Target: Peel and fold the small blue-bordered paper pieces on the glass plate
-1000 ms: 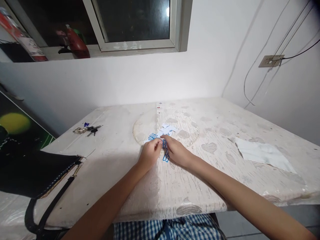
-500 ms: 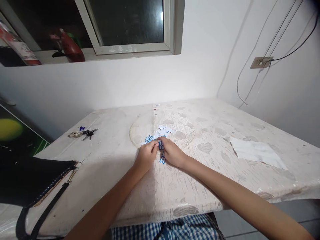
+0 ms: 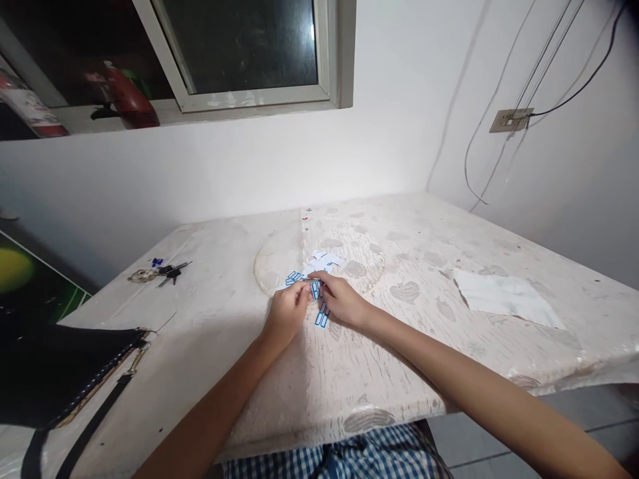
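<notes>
Close together over the middle of the table, my left hand [image 3: 288, 307] and my right hand [image 3: 344, 299] both pinch a small white paper piece with blue rectangles drawn on it [image 3: 315, 290]. Just below the right hand's fingers lies another blue-marked paper piece [image 3: 322, 316]. Beyond the left fingers are more blue-marked paper pieces [image 3: 294, 277], partly covered by the hand. Several plain white paper pieces [image 3: 324, 258] lie in an overlapping pile behind the hands.
A set of keys [image 3: 170, 271] lies at the left, behind a black bag [image 3: 70, 372] with a strap. To the right is a white cloth [image 3: 504, 298]. A patterned plastic cover [image 3: 399, 372] spreads over the table.
The view has shifted slightly. Both hands stay together, and the blue-marked piece between them shows a little more clearly.
</notes>
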Demonstrator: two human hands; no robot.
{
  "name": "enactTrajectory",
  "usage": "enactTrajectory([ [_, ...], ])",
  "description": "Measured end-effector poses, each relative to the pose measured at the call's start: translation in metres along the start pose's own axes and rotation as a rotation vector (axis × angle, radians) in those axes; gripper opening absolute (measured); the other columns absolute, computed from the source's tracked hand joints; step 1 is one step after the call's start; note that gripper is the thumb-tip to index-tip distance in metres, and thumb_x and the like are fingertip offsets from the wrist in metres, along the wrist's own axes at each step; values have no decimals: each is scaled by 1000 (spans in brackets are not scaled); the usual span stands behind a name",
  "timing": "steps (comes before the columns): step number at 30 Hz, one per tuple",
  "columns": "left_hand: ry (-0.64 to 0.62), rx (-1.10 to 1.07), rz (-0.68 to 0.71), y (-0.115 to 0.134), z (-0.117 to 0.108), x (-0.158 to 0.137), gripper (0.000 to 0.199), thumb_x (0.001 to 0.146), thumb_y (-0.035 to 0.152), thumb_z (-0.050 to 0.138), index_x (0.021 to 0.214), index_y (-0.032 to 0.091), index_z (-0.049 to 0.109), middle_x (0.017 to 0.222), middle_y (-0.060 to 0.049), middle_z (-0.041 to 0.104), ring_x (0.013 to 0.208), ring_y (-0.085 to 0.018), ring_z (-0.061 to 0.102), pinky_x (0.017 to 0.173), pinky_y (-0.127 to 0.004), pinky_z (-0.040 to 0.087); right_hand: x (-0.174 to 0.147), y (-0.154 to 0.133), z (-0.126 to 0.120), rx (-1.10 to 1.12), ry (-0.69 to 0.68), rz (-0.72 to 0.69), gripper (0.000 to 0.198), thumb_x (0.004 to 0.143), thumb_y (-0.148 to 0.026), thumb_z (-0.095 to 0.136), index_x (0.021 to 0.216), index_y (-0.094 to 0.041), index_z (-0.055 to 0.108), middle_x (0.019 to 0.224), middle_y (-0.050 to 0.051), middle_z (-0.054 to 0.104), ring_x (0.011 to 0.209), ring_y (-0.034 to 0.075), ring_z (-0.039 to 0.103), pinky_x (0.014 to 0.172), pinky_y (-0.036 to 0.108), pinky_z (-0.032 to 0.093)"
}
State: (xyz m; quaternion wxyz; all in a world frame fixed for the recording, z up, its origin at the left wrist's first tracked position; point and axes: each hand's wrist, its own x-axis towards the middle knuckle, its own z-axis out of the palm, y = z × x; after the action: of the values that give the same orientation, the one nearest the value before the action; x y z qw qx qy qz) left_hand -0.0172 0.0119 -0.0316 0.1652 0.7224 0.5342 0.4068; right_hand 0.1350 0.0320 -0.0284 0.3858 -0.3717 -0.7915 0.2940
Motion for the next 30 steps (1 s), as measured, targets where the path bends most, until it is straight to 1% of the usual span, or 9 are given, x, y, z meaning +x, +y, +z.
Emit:
enactTrajectory([
  [4, -3, -12, -12, -1, 0, 1, 28, 85, 36, 41, 78, 16, 60, 69, -3, 64, 62, -14, 59, 60, -24, 45, 1, 3, 0, 30, 6, 5, 43, 81, -7, 34, 119, -13, 52, 104, 10, 63, 93, 15, 58, 84, 30, 43],
  [9, -12, -20, -20, -1, 0, 2, 28, 84, 37, 42, 79, 17, 61, 69, -3, 64, 62, -14, 59, 60, -24, 45, 2, 5, 1, 31, 2, 46, 50, 77, -4, 33, 122, -14, 51, 107, 10, 62, 94, 15, 57, 87, 31, 42],
  [14, -9, -18, -1, -3, 1, 4, 28, 84, 37, 42, 77, 17, 61, 69, -3, 65, 61, -14, 59, 59, -23, 45, 0, -2, 1, -130, 39, 99, 52, 75, -3, 35, 124, -10, 51, 100, 11, 62, 96, 19, 50, 89, 33, 39],
  [16, -3, -11, 3, -4, 1, 4, 28, 83, 37, 42, 77, 17, 61, 68, -3, 65, 60, -14, 59, 58, -23, 45, -2, -5, 1, -178, 33, 97, 55, 73, -3, 36, 126, -10, 49, 101, 10, 61, 97, 20, 48, 88, 34, 38],
  [18, -1, -7, 6, -3, 2, 4, 28, 83, 37, 43, 77, 18, 62, 67, -3, 65, 60, -14, 59, 58, -23, 45, -4, -6, 2, -192, 19, 97, 57, 72, -3, 37, 128, -10, 46, 106, 11, 60, 99, 21, 46, 88, 34, 38],
  [23, 4, 4, 30, -1, 2, 3, 27, 83, 35, 43, 77, 18, 63, 65, -2, 65, 58, -13, 59, 57, -23, 45, -6, -3, 8, -234, 8, 80, 60, 72, -4, 36, 132, -7, 38, 113, 15, 57, 106, 22, 46, 90, 35, 37],
  [27, 4, 29, 24, 2, 2, 2, 26, 83, 33, 43, 76, 18, 63, 66, -2, 65, 59, -14, 58, 57, -23, 44, -6, -2, 11, -270, 17, 53, 58, 74, -6, 36, 133, -7, 35, 115, 17, 55, 104, 23, 48, 88, 36, 38],
  [30, -10, 48, 24, 4, 2, 1, 25, 83, 31, 43, 76, 19, 63, 65, -2, 64, 59, -13, 58, 57, -23, 44, -7, -4, 10, -280, 35, 22, 56, 78, -9, 35, 134, -10, 32, 109, 14, 58, 99, 22, 49, 85, 37, 38],
])
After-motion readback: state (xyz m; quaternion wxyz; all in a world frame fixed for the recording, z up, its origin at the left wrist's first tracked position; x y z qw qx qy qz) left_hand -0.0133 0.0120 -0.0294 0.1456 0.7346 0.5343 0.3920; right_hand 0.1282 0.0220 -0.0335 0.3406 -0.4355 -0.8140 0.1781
